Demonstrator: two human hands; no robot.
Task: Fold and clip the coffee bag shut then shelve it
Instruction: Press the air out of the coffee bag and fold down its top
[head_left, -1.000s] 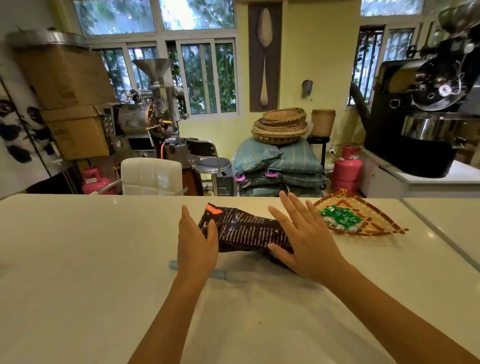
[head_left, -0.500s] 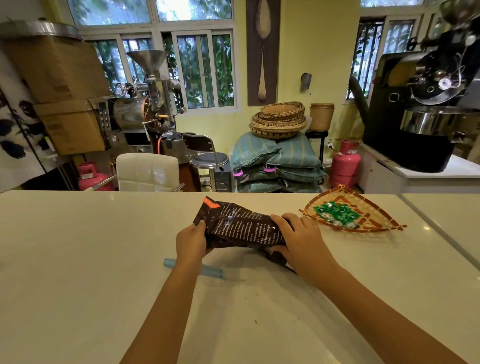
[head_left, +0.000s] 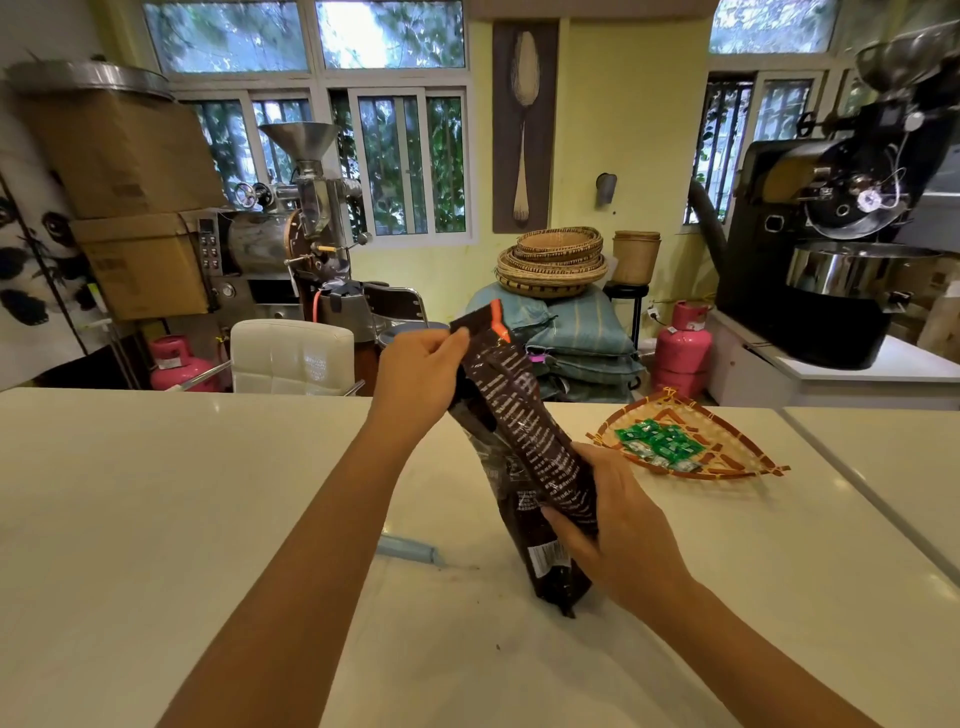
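So the big pale worktop fills the bottom of the shot, with a seam running along its right edge. The dark brown coffee bag is held above the middle of it, standing up and tilted so its top leans left and away, bottom corner just about at the surface (can't tell if it's actually touching). The top strip has an orange tab and isn't clipped. Left hand is closed on the bag's upper left edge, pinching near the top. Right hand is wrapped around the lower half, fingers curled over the front. Over toward the far right edge there's a woven tray with green wrapped sweets in it, well apart from the bag. A light blue clip lies flat on the worktop between the two forearms, just left of the bag's base.
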